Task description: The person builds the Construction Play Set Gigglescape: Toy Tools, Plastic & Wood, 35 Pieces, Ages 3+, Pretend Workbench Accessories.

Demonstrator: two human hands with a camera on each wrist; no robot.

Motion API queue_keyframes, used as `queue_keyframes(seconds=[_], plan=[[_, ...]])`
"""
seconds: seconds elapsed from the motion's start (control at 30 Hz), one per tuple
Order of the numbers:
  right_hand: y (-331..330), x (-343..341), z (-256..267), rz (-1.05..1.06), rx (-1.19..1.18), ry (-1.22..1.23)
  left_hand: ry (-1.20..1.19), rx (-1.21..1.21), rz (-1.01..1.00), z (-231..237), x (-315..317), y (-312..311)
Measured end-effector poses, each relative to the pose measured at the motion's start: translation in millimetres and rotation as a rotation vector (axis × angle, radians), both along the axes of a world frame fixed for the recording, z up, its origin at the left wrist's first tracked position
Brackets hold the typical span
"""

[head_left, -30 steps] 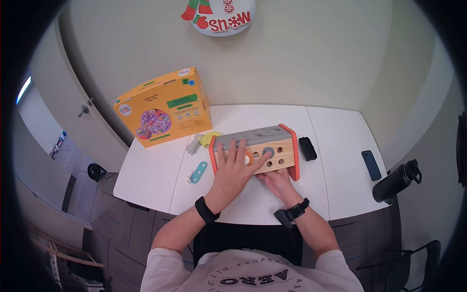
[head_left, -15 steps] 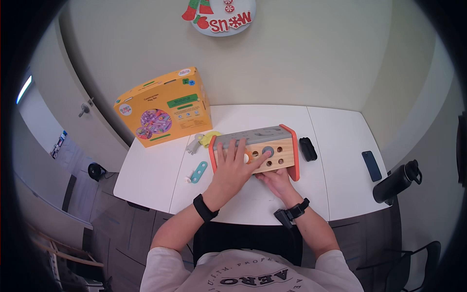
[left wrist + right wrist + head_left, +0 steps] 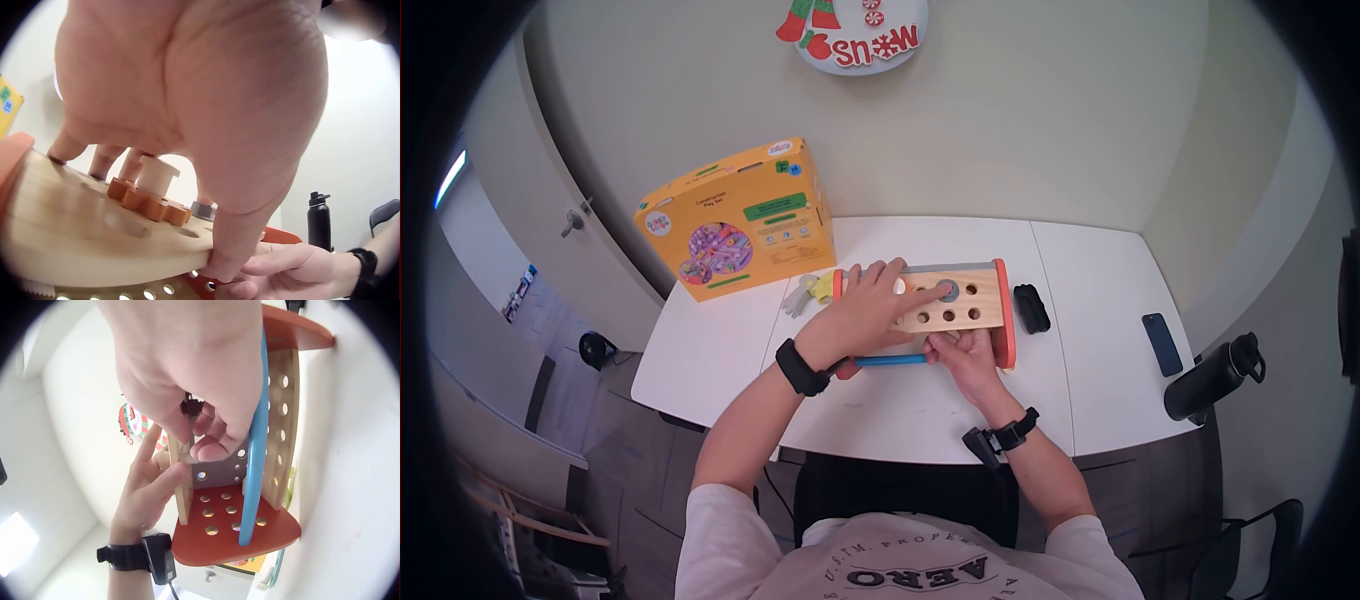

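Observation:
A wooden toy workbench [image 3: 945, 325] with red ends, a perforated top and a blue bar [image 3: 890, 360] stands on the table. My left hand [image 3: 860, 315] lies across its top, fingers at the far edge and thumb at the near edge, holding it. The left index fingertip presses a round grey bolt head [image 3: 947, 291]. Under that hand, an orange gear [image 3: 147, 203] sits on the top with a cream bolt [image 3: 156, 175] through it. My right hand [image 3: 187, 369] reaches in under the top with curled fingers; I cannot tell what they pinch.
A large yellow toy box [image 3: 740, 225] stands at the back left, with grey and yellow toy pieces [image 3: 808, 293] beside it. Right of the workbench lies a black case [image 3: 1031, 308]. Farther right are a phone [image 3: 1162, 344] and a black bottle [image 3: 1215, 378].
The workbench has tipped, so its top faces up more and the blue bar shows. My left hand has shifted forward and left with it, covering the teal strip; the right hand stays beneath the top.

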State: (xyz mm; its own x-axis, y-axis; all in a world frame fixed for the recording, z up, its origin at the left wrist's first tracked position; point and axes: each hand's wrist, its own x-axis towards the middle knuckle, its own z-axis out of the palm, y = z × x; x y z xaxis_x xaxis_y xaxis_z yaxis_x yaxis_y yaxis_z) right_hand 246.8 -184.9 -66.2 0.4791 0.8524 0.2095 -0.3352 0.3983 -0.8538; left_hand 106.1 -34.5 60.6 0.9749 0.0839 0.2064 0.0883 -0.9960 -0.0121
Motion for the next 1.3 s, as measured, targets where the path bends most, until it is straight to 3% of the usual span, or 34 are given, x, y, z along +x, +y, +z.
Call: queue_keyframes(seconds=[0.13, 0.33, 0.43, 0.6, 1.03, 1.2, 1.3], plan=[[0.5, 0.2, 2.8, -0.036, -0.031, -0.011, 0.039, -0.044, 0.021, 2.6, 0.4, -0.7], [1.6, 4.7, 2.4, 0.071, -0.097, 0.009, 0.000, -0.023, 0.030, -4.5, -1.1, -4.7], [0.7, -2.5, 3.7, -0.054, -0.073, 0.026, -0.018, -0.016, 0.043, -5.1, -3.2, -10.0], [1.4, -0.3, 0.7, -0.035, -0.053, 0.012, -0.003, -0.025, 0.078, -2.1, -4.9, -16.9], [-2.0, 0.2, 12.5, -0.035, -0.018, 0.002, 0.320, -0.320, 0.148, 34.6, 6.0, -8.1], [-5.7, 3.1, 16.9, 0.051, -0.069, -0.024, 0.478, -0.452, 0.167, 28.6, 9.0, 14.7], [-6.3, 4.0, 19.9, 0.061, -0.101, -0.027, 0.426, -0.540, 0.099, 5.4, 7.7, 33.2]])
